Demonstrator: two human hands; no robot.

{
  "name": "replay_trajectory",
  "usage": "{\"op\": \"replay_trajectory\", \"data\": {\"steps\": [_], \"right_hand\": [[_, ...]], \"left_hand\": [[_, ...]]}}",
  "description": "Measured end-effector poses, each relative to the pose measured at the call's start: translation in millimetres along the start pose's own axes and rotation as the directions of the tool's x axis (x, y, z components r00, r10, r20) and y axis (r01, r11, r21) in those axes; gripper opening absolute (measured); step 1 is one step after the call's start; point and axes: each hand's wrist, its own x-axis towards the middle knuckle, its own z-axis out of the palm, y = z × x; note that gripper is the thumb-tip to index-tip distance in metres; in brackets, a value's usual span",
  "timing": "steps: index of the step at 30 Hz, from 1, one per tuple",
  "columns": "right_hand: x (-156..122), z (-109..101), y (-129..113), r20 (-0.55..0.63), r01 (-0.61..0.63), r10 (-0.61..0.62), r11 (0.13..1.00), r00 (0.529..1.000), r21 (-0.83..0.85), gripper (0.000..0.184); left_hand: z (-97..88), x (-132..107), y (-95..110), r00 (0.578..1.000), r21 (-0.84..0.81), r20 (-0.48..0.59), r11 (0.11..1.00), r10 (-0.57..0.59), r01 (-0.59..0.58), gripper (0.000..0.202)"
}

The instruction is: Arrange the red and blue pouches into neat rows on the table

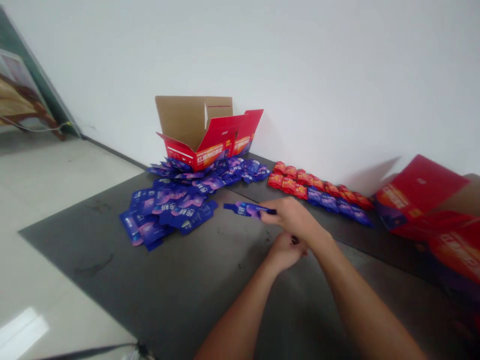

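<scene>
R hand (290, 214) is out over the dark table (187, 285), fingers closed in a pinch on the R end of a blue packet (242, 208); the packet sticks out L, roughly flat, and can't tell if it's 1 or several stacked. L hand (285, 252) is just below/nearer, fingers curled in, w/ a small dark bit showing by the R wrist; can't tell how far open it is or if it grips anything. Just L of the held packet: a loose blue pile (168, 210), packets overlapping, spreading back to an open red carton (213, 152) w/ flaps up, nr the white wall (318, 75). Beyond the hands, along the wall side, 2 rows run toward the R: red packets (288, 185) in back & at the L end of the front row, blue row packets (330, 202) filling the rest. Far R: another red carton (420, 195), flap raised, partly blurred. Pale floor (56, 210) L of table.
</scene>
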Motion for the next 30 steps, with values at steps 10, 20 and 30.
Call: {"op": "replay_trajectory", "data": {"steps": [10,20,30], "right_hand": [[-190,-39,169,-0.491,-0.178,0.832,0.541,0.258,0.822,0.035],[-259,-22,273,-0.372,-0.355,0.928,0.342,-0.019,0.870,0.039],[-222,-19,332,-0.332,-0.410,0.941,0.330,0.069,0.851,0.034]], "left_hand": [[-3.1,-10,9,0.997,0.016,0.015,0.997,0.073,-0.073,0.032],[-2.6,-11,9,1.000,0.069,-0.003,0.997,0.027,-0.027,0.034],[-3.9,-12,8,1.000,0.154,-0.022,0.988,-0.011,0.014,0.032]]}}
